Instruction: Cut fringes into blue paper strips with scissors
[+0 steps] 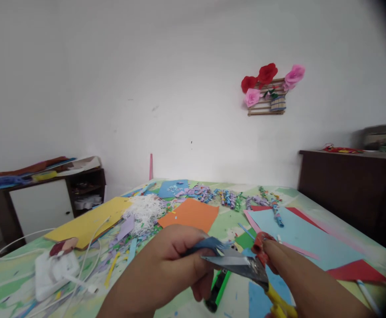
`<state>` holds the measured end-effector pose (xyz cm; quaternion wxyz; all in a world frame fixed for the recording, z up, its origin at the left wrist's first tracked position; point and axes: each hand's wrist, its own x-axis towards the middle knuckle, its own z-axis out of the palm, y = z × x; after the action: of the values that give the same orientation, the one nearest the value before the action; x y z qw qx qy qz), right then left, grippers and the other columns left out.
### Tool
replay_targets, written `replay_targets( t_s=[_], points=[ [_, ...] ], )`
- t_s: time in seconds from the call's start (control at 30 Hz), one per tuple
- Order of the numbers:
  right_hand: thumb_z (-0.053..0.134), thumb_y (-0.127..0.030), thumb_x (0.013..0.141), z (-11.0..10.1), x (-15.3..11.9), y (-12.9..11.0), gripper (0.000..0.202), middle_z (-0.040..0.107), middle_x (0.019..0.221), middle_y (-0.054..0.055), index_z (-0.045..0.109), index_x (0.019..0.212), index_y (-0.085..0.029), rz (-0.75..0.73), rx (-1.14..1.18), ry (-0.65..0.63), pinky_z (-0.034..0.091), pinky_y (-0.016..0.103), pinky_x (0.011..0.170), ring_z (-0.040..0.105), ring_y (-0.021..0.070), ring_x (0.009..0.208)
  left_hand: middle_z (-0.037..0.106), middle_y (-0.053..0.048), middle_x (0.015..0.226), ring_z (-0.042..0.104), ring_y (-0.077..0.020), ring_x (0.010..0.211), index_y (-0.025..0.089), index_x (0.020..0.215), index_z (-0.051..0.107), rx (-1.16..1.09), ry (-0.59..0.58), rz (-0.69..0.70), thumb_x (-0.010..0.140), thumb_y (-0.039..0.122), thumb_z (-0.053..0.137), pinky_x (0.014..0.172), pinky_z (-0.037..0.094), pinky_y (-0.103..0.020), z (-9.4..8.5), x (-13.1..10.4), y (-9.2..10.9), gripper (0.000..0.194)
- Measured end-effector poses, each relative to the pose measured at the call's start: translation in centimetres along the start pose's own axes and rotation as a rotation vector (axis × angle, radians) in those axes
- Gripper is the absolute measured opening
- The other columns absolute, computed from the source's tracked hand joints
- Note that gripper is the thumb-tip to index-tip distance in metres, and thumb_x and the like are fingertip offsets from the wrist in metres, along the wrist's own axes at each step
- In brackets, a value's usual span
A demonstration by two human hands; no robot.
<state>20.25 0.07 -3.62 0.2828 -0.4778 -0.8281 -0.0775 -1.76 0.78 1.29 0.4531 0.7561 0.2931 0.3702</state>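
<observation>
Between the thumb and fingers of my left hand [179,260] is a folded blue paper piece [209,244] with a fringed end. My right hand [279,260] is closed on scissors [239,266] with yellow handles. Their blades point left, against the blue paper near my left thumb. A red rolled paper piece [261,247] is at my right fingertips, above the scissors' pivot. Beneath my hands, a green and black cutter [218,289] lies on the table beside a blue sheet [259,300].
Orange paper [193,213], yellow sheets [93,218], light blue paper [305,234] and white string [146,214] lie on the table. Curled paper strips [226,197] are behind. A white charger [55,269] with cables sits left. Dark cabinets flank both sides.
</observation>
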Motion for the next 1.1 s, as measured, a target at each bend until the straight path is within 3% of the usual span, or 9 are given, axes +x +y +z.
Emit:
replay_targets(
  t_s=[0.13,0.23,0.33,0.57,0.73,0.93,1.1],
  points=[
    [0.056,-0.007,0.050,0.3,-0.7,0.3,0.048,0.059,0.109,0.007,0.051,0.094,-0.025,-0.027,-0.032,0.017,0.052,0.029,0.068,0.056,0.0282,0.099,0.055,0.000,0.048,0.051,-0.0099,0.048,0.015,0.052,0.056,0.027,0.050,0.050,0.077,0.028,0.050,0.047,0.042,-0.018,0.1,-0.1,-0.2,0.030],
    [0.059,-0.012,0.050,0.2,-0.8,0.5,0.047,0.059,0.109,0.008,0.051,0.095,-0.024,-0.057,-0.023,0.010,0.050,0.031,0.074,0.055,0.0291,0.100,0.057,0.000,0.051,0.053,-0.0098,0.050,0.015,0.051,0.057,0.096,0.063,0.071,0.078,0.024,0.047,0.050,0.042,-0.018,0.2,-0.2,0.0,0.030],
    [0.063,-0.020,0.048,0.0,-0.6,0.5,0.048,0.058,0.111,0.008,0.052,0.095,-0.024,-0.058,0.011,-0.025,0.051,0.032,0.072,0.055,0.0308,0.099,0.058,0.000,0.053,0.053,-0.0101,0.052,0.015,0.051,0.057,0.176,0.068,0.077,0.079,0.021,0.046,0.051,0.041,-0.018,0.3,-0.2,0.3,0.031],
    [0.062,-0.017,0.050,-0.3,-0.5,0.1,0.047,0.062,0.107,0.006,0.055,0.096,-0.024,-0.038,0.036,-0.056,0.051,0.032,0.069,0.058,0.0304,0.094,0.058,0.003,0.054,0.055,-0.0102,0.055,0.016,0.057,0.058,0.194,0.048,0.009,0.070,0.006,0.049,0.052,0.041,-0.016,0.5,-0.7,0.9,0.019],
    [0.058,-0.015,0.050,0.2,-0.6,0.6,0.046,0.063,0.105,0.005,0.055,0.095,-0.024,-0.064,0.086,-0.083,0.051,0.030,0.068,0.060,0.0287,0.091,0.057,0.003,0.053,0.054,-0.0098,0.053,0.015,0.053,0.057,0.242,0.040,0.051,0.071,0.008,0.047,0.051,0.040,-0.016,0.5,-0.5,0.8,0.023],
    [0.056,-0.022,0.053,2.3,-1.0,1.9,0.047,0.064,0.101,0.010,0.052,0.099,-0.021,-0.171,0.114,-0.005,0.052,0.033,0.067,0.061,0.0303,0.089,0.052,0.004,0.048,0.050,-0.0091,0.050,0.016,0.046,0.056,0.288,0.210,0.004,0.070,0.013,0.048,0.047,0.035,-0.016,1.2,-0.6,0.8,0.025],
    [0.052,-0.033,0.062,3.0,-1.1,2.3,0.051,0.062,0.103,0.013,0.045,0.110,-0.019,-0.243,0.099,0.042,0.053,0.036,0.065,0.060,0.0318,0.089,0.052,0.004,0.046,0.049,-0.0088,0.048,0.016,0.046,0.055,0.218,0.226,-0.027,0.065,0.010,0.046,0.045,0.035,-0.016,1.5,-0.7,0.9,0.021]
  ],
)
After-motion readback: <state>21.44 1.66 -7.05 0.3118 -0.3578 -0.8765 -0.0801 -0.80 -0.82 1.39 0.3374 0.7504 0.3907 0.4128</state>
